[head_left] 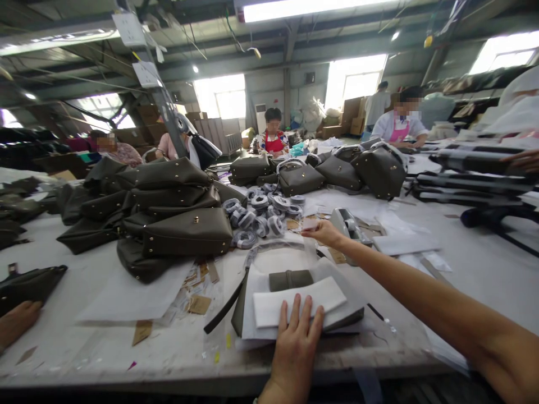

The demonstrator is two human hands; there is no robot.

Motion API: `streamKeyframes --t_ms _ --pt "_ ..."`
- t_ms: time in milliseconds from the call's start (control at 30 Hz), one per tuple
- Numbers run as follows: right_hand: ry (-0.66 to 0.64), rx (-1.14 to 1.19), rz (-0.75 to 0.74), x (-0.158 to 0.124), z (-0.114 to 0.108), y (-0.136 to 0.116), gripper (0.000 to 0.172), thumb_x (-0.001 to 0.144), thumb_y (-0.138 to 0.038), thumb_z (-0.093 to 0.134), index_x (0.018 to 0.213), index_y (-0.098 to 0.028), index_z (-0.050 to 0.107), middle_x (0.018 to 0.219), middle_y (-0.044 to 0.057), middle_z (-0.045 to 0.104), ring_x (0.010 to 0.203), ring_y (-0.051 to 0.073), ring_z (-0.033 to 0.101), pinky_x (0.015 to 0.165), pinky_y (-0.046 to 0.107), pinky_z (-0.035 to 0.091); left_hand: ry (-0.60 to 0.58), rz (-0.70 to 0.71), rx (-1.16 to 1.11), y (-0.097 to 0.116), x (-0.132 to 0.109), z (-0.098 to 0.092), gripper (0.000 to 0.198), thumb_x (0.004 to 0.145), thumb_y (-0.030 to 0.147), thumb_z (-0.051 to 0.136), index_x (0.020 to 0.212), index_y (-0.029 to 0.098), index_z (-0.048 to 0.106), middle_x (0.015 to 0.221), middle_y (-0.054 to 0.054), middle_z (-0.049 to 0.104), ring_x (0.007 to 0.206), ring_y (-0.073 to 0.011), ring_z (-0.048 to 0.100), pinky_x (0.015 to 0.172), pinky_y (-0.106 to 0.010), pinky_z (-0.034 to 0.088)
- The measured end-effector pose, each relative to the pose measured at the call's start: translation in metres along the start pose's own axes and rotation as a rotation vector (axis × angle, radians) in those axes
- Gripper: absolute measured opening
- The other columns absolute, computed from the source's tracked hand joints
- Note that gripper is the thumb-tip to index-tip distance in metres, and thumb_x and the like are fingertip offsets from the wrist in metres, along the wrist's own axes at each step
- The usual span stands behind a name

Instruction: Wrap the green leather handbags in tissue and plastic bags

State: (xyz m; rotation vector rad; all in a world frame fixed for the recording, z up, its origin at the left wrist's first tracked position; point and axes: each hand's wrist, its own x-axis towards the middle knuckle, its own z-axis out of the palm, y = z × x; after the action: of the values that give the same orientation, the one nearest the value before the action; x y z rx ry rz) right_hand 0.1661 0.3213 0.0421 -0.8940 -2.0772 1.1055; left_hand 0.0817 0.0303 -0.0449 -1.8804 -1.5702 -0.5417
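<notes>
Left hand [296, 345] lies flat, fingers [295, 310] slightly spread; beyond it, right hand [325, 233] pinches, arm [415, 286] outstretched.

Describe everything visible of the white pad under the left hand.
The white pad is a smooth, flat oblong, soft-looking and apparently folded; whether foam or paper is unclear. It lies slightly aslant, its right end higher in the picture, on white sheeting over a dark bag. The left hand rests on its lower middle. Its upper edge borders a small dark piece.
</notes>
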Motion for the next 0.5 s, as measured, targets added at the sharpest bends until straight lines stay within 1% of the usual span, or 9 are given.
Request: streamKeyframes --t_ms 100,133,200,300,400,433,500 --pt "-0.015 -0.005 -0.080 -0.005 -0.010 -0.021 0.034 0.072 -0.047 0.075 0.084 -0.015 0.079 0.092 0.009 0.077 0.092 0.027 0.069 0.088 0.037 0.053 -0.007 0.002 -0.003 -0.001 0.000 -0.001 0.040 0.102 0.036 0.036 0.138 0.031 0.054 0.150 0.000 0.049 0.134 -0.0261 0.049 0.105 -0.047 0.050" --pt "-0.027 -0.007 -0.094 -0.011 -0.015 -0.029 0.033 0.074 -0.046 0.074 0.084 -0.016 0.079 0.092 0.009 0.077 0.093 0.027 0.070 0.089 0.036 0.053 -0.011 0.002 -0.007 -0.001 0.001 -0.002 0.040 0.102 0.035 0.036 0.138 0.031 0.054 0.149 0.000 0.049 0.134 -0.0261 0.049 0.105 -0.047 0.050" --pt "-0.051 -0.026 -0.116 -0.034 -0.024 -0.045 0.030 0.078 -0.044 0.071 0.087 -0.017 0.080 0.090 0.007 0.077 0.091 0.027 0.070 0.088 0.036 0.054 -0.038 -0.003 -0.017 -0.001 0.002 -0.005 0.041 0.103 0.034 0.034 0.139 0.031 0.053 0.149 0.000 0.050 0.135 -0.0261 0.048 0.105 -0.047 0.050" --pt "-0.080 -0.119 -0.168 -0.085 -0.033 -0.061 0.026 0.088 -0.039 0.063 0.096 -0.020 0.079 0.097 0.005 0.077 0.095 0.025 0.071 0.089 0.032 0.054 -0.097 -0.003 -0.031 -0.001 0.004 -0.009 0.042 0.103 0.033 0.034 0.142 0.030 0.049 0.150 0.000 0.048 0.137 -0.0266 0.046 0.105 -0.049 0.050" --pt "-0.126 -0.268 -0.269 -0.144 -0.032 -0.059 0.027 0.095 -0.028 0.053 0.111 -0.022 0.075 0.110 0.004 0.075 0.103 0.023 0.070 0.091 0.030 0.056 -0.130 -0.008 -0.054 0.000 0.005 -0.011 0.043 0.102 0.033 0.037 0.145 0.029 0.046 0.152 -0.001 0.046 0.138 -0.0271 0.044 0.107 -0.050 0.049" --pt "-0.145 -0.318 -0.316 -0.162 -0.028 -0.054 0.032 0.095 -0.022 0.050 0.118 -0.023 0.072 0.116 0.005 0.073 0.108 0.022 0.068 0.095 0.031 0.055 -0.133 -0.014 -0.064 0.000 0.006 -0.011 0.043 0.102 0.032 0.038 0.145 0.029 0.046 0.151 -0.002 0.046 0.139 -0.0270 0.044 0.107 -0.050 0.048" --pt "-0.184 -0.404 -0.423 -0.192 -0.019 -0.042 0.046 0.091 -0.011 0.043 0.131 -0.023 0.064 0.129 0.006 0.066 0.120 0.021 0.061 0.105 0.034 0.049 -0.132 -0.029 -0.082 0.001 0.006 -0.012 0.042 0.102 0.030 0.038 0.143 0.027 0.047 0.150 -0.002 0.047 0.138 -0.0267 0.044 0.107 -0.050 0.048"
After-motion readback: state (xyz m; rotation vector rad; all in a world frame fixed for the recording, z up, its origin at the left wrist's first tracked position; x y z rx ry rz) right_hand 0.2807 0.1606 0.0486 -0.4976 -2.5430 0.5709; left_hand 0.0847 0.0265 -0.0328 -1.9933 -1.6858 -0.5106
